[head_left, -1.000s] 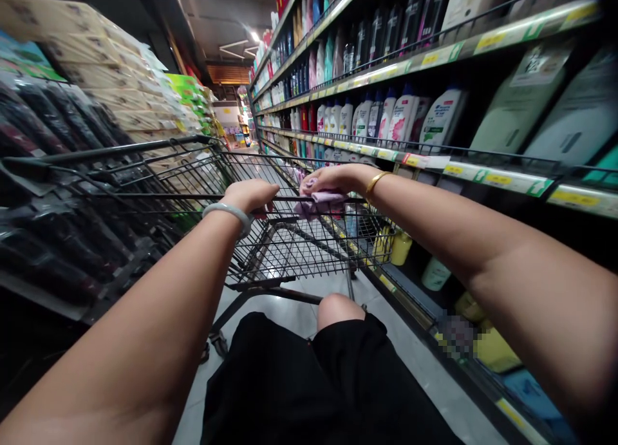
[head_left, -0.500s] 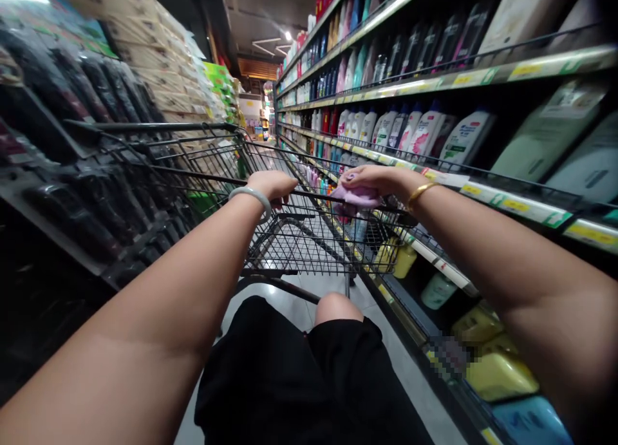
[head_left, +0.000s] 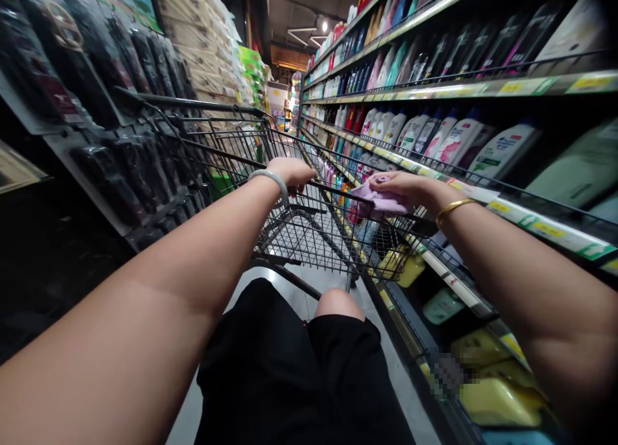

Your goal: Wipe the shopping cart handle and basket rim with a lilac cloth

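A black wire shopping cart [head_left: 309,245] stands before me in the aisle, with no goods visible in its basket. My left hand [head_left: 292,170], with a pale bangle at its wrist, is closed over the cart's near rim; its fingertips are mostly hidden behind the bar. Further right, my right hand [head_left: 396,182], wearing a gold bracelet, grips a crumpled light purple cloth [head_left: 381,201]. That cloth lies over the rim near the cart's right corner, against the bar.
Shelves of shampoo bottles [head_left: 461,136] run along the right, close to the cart. Yellow bottles [head_left: 497,400] lie on the lowest shelf. Packaged dark goods [head_left: 116,168] hang on a rack at left, near stacked tan packs [head_left: 193,33]. The tiled floor [head_left: 304,284] continues ahead.
My view has turned slightly left, so the cart and shelves appear further right. The right hand and purple cloth have shifted a little rightward along the rim; the left hand keeps its hold.
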Demonstrator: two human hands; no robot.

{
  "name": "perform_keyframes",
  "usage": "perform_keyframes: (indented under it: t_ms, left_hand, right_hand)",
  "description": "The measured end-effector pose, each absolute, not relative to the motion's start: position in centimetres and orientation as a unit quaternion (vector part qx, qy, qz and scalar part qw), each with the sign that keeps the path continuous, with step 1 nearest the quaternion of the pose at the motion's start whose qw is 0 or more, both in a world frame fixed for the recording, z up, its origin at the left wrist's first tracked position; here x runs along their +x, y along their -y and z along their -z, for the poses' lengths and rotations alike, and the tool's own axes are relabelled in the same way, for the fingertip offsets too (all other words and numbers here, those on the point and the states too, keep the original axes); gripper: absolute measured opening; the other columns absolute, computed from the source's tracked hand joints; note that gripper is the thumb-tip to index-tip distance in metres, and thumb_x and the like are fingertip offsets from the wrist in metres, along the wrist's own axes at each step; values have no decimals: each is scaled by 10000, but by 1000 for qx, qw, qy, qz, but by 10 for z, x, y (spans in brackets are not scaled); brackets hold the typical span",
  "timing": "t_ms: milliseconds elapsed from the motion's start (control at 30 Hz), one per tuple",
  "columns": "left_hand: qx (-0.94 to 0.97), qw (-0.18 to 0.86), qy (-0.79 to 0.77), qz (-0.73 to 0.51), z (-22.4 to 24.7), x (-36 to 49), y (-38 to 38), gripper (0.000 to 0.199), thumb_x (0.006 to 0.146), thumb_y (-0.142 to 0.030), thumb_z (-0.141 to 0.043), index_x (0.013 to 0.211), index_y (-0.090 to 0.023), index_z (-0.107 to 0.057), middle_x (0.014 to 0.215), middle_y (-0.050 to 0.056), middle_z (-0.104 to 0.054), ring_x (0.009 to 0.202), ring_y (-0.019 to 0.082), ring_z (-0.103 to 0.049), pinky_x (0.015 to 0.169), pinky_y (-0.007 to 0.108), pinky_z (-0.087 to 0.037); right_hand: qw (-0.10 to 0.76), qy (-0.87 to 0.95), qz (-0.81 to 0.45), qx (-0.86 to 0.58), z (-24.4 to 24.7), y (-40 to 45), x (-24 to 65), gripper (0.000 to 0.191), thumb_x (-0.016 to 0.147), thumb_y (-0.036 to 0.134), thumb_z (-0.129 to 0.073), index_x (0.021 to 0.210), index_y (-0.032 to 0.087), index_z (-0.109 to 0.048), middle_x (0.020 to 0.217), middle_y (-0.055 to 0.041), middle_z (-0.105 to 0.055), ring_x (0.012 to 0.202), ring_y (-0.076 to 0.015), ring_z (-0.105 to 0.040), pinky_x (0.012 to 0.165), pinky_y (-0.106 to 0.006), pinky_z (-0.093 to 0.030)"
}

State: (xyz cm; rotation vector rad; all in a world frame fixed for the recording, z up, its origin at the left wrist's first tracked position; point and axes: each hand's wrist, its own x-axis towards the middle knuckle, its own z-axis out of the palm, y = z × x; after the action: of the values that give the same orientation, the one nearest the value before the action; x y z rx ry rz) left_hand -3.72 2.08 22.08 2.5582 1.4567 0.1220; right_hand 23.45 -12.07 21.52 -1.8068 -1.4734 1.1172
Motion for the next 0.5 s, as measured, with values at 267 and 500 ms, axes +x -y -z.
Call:
perform_keyframes:
  t_ms: [267, 500]
  left_hand:
    - [869, 46, -489, -51, -221, -43, -30, 580, 927, -573, -374, 800, -215, -813, 744, 103, -723, 800, 263, -685, 860, 362, -484]
    - [873, 19, -482, -66, -220, -56, -42, 674, 956, -622, -306, 767, -196, -793, 738, 115, -724, 814, 267, -673, 857, 355, -485]
  right_hand:
    - [40, 334, -470, -816, -193, 131, 251, 152, 759, 300, -764, 801, 200, -657, 660, -80, -658, 556, -201, -628, 515, -311, -509]
    - [226, 595, -420, -647, -197, 121, 244, 194, 801, 303, -736, 941, 246, -614, 808, -20, -671, 628, -137, -586, 562, -248, -507]
